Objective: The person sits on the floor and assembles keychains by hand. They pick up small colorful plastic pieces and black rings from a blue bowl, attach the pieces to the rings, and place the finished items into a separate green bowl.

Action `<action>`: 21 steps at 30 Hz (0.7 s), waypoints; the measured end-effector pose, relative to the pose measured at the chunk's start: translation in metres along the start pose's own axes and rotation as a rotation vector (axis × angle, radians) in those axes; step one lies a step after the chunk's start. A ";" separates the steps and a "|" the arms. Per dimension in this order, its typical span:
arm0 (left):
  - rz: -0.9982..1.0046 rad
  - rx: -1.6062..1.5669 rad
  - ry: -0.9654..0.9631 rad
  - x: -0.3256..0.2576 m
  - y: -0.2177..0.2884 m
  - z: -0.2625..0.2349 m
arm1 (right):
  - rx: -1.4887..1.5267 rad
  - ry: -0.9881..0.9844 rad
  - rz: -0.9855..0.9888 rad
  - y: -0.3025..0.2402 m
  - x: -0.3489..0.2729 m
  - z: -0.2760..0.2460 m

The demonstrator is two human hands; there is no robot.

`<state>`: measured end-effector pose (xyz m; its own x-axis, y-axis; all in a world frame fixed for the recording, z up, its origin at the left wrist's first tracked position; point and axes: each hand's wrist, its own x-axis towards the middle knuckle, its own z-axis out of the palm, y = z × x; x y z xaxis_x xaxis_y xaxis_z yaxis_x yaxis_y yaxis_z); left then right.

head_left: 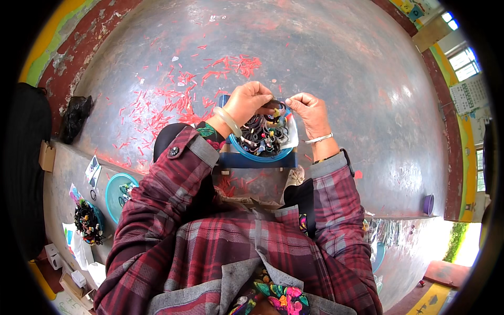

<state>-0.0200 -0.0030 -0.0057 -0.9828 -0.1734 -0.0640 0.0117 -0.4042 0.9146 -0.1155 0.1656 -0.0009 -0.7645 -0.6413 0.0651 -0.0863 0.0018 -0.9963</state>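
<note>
In my left hand (pixel 249 105) I pinch a dark hair tie (pixel 278 103) between thumb and fingertips. A small yellow ornament hangs by it. My right hand (pixel 312 116) is at its right end, thumb and forefinger pressed together; what lies between them is too small to make out. Both hands are above a blue basin (pixel 261 158) filled with black hair ties (pixel 257 137), many with small colourful ornaments. White paper or plastic (pixel 293 131) shows along the basin's right side. The basin rests on a dark blue stool or low stand (pixel 233 160) between my knees.
Red scraps (pixel 181 102) lie scattered over the grey floor (pixel 357 68). To my left stand a turquoise basin (pixel 111 191) and a heap of black hair ties (pixel 88 223). A black plastic bag (pixel 76 116) sits by the left wall, a purple bucket (pixel 429 203) at far right.
</note>
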 end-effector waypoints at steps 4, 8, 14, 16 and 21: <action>-0.076 -0.069 0.028 -0.001 0.004 0.002 | -0.039 -0.006 -0.044 -0.004 -0.001 0.001; -0.153 -0.014 0.012 -0.003 0.009 0.004 | -0.049 -0.021 -0.054 0.004 0.000 0.001; -0.134 0.047 0.040 -0.002 0.002 -0.001 | -0.002 -0.032 -0.039 0.001 -0.001 0.010; -0.131 0.062 0.037 -0.002 0.001 -0.001 | 0.032 -0.046 -0.018 0.002 -0.002 0.013; -0.137 0.092 0.021 -0.001 0.001 0.000 | 0.036 -0.026 -0.029 0.013 0.000 0.011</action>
<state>-0.0193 -0.0032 -0.0048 -0.9698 -0.1417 -0.1987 -0.1405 -0.3414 0.9293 -0.1097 0.1573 -0.0143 -0.7454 -0.6601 0.0934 -0.0852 -0.0447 -0.9954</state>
